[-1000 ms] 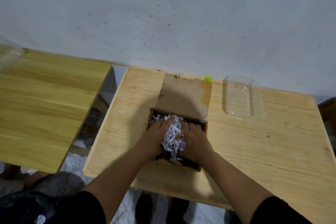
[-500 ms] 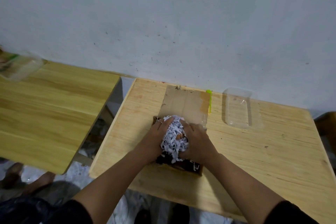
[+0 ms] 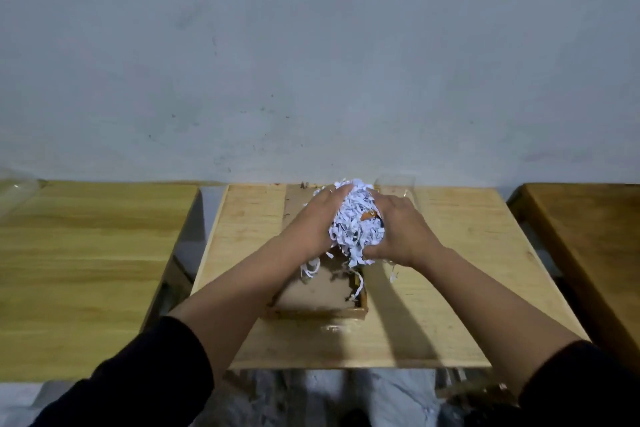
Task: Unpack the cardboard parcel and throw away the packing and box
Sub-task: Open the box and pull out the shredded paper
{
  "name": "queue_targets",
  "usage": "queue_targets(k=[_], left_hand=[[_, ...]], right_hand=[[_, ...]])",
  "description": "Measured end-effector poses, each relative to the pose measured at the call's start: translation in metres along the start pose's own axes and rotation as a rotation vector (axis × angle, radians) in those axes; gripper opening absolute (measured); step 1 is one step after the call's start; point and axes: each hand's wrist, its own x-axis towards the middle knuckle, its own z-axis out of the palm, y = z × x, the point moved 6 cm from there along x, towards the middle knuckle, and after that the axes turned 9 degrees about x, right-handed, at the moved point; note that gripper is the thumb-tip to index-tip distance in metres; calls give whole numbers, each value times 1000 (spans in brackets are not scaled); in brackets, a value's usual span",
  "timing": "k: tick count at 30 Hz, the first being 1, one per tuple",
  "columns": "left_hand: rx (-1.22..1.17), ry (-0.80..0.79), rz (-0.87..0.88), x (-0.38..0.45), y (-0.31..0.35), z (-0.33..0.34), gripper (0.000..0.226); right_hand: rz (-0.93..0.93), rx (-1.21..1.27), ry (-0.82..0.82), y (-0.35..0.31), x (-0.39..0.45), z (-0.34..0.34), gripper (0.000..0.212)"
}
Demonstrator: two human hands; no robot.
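Note:
An open brown cardboard box (image 3: 317, 302) sits on the small light wooden table (image 3: 450, 288), its flap lying back toward the wall. Above the box I hold a big wad of white shredded paper (image 3: 356, 225) between both hands. My left hand (image 3: 313, 218) grips its left side and my right hand (image 3: 401, 229) grips its right side. A small orange bit shows within the shreds. A few strips dangle down toward the box, whose floor looks bare apart from stray shreds.
A clear plastic tray (image 3: 394, 185) lies at the table's back edge behind my right hand. A yellowish wooden table (image 3: 86, 253) stands to the left and a darker one (image 3: 588, 236) to the right. A grey wall rises behind. Crumpled plastic lies on the floor (image 3: 311, 399).
Both hands have lifted the wad of shredded paper up out of the box. The view has tilted up, showing more wall and the right-hand table.

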Motion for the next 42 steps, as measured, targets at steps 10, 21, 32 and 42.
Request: queue_targets(k=[10,21,32,42], left_hand=[[-40,11,151,43,99,30,82],[-99,-80,-53,41,109,189,66],[9,-117,-279,23,85,228,83],[85,-271,-242,21,93,195,89]], right_hand=[[70,-46,129,82,-45,-56,104],[105,18,-172,204,-67,16,107],[-5,28,-236,225,-46,67,108],[100,-7,-260,206,-56,34,110]])
